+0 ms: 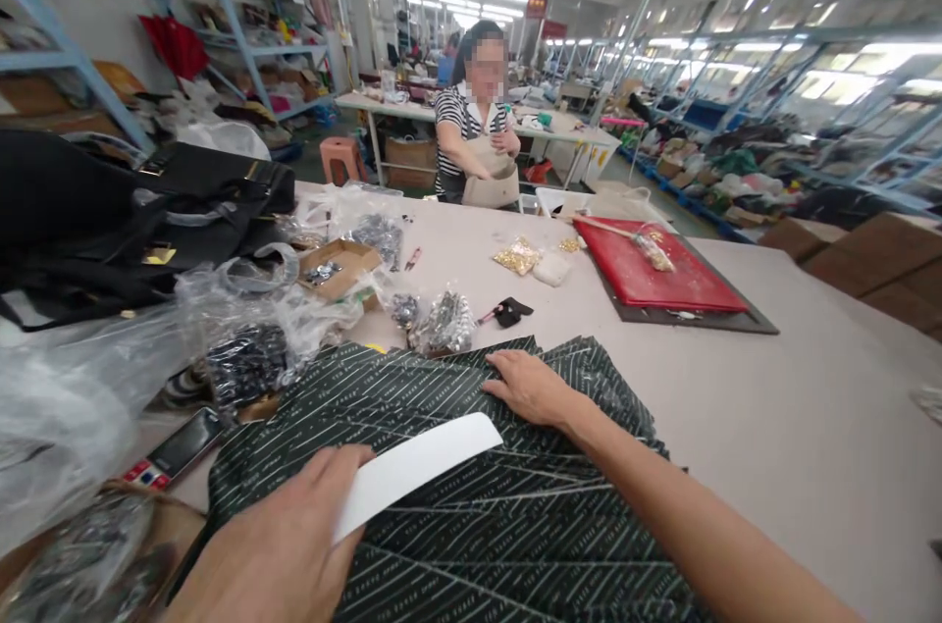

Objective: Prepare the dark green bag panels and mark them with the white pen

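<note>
In my left hand (294,535) is a white strip (423,466) with a rounded far end, gripped near its lower end and pointing up to the right. Beneath it spreads a pile of dark fabric pieces (471,535) printed with white diagonal lines and lettering. My right hand (530,388) rests on the upper part of that pile, palm down, with its fingers stretched toward the left. Part of the fabric is hidden under both arms.
Left of the fabric are plastic bags of metal parts (445,321), a cardboard box (340,268) and black bags (147,211). A red pad (654,265) lies on a dark board at right. Across the table (772,388), a person (478,128) handles a beige bag (492,186).
</note>
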The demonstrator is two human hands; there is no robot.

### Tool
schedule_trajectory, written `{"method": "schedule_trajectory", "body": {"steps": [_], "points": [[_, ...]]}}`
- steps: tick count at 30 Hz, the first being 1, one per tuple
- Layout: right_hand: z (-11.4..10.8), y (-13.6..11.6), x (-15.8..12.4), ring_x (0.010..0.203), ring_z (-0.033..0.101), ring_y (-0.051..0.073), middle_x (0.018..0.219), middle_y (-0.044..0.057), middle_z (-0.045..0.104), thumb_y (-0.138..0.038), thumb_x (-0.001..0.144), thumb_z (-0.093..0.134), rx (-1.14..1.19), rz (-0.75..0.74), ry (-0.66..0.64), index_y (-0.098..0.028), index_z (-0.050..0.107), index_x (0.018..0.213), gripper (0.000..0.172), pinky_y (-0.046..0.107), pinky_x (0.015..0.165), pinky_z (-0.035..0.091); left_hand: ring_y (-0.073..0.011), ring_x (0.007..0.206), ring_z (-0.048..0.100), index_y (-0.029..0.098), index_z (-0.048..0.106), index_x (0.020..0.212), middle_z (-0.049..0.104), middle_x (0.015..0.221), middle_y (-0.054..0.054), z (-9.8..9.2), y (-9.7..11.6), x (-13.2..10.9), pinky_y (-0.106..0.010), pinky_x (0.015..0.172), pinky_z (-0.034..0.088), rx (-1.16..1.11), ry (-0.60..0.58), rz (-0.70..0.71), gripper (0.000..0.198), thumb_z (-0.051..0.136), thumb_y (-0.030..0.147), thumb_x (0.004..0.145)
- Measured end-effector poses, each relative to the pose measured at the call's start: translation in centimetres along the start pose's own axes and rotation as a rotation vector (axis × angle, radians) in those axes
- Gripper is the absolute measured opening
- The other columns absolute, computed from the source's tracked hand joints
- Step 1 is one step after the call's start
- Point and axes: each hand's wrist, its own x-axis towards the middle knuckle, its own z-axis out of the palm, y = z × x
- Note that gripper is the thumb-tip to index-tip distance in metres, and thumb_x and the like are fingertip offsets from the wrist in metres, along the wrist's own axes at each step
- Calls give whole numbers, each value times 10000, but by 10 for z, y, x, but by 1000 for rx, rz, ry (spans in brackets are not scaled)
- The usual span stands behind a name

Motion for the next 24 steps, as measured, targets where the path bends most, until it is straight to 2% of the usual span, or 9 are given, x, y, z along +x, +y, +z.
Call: {"method": "schedule_trajectory", "body": {"steps": [4,7,10,12,13,16,18,21,24], "points": [[3,-2,-3,1058,628,267,1157,163,685,-284,969,447,41,-45,-78,-90,614,1238,371,394,953,466,-304,986,615,192,624,1022,644,1100,-110,-6,31,77,-468,819,517,366,-83,117,335,376,62,838],[-10,-4,-12,983,641,263,1058,145,708,-227,933,472,74,-57,-128,-111,657,1148,307,406,913,477,-317,1285,454,174,627,1105,536,1371,-113,20,28,130,-496,1016,432,353,-49,344,343,392,65,880],[-28,10,-5,979,655,229,1074,114,715,-170,920,458,226,-126,-278,-152,669,1159,320,366,892,492,-302,1313,423,174,606,1162,573,1317,-112,51,13,161,-530,1102,338,272,-81,460,299,388,203,959],[-33,27,10,905,670,185,1027,64,732,-145,928,428,348,-165,-359,-189,678,1157,342,313,833,509,-279,1209,495,189,608,1138,613,1217,-92,62,8,166,-541,1104,319,228,-101,467,285,391,238,959],[-31,37,21,880,669,176,1008,53,734,-145,929,433,359,-161,-337,-192,680,1151,336,305,818,511,-270,1153,517,201,614,1112,620,1175,-76,64,7,165,-538,1089,331,211,-110,452,267,417,220,934],[-15,63,53,982,634,236,1090,122,704,-149,891,528,134,-115,-119,-130,658,1170,308,376,884,488,-261,1016,539,239,636,1008,628,1071,-34,63,7,154,-531,1024,375,184,-148,401,282,514,139,775],[1,71,68,1059,596,277,1139,163,673,-157,860,603,-21,-126,-64,-104,644,1167,314,415,923,462,-269,996,548,254,638,1045,639,1078,-29,65,5,145,-522,1000,384,185,-128,421,382,543,140,694],[16,70,74,896,619,238,946,117,698,-153,899,573,-131,-149,-167,-137,683,1015,161,369,807,469,-268,983,565,260,623,1143,656,1115,-35,79,-6,133,-445,915,410,234,20,517,416,563,206,735],[16,62,63,734,589,197,796,80,669,-93,919,509,-241,-159,-209,-157,681,871,190,327,668,429,-234,961,566,263,632,1138,670,1076,-36,96,-16,123,-380,907,369,302,244,596,284,505,260,884]]}}
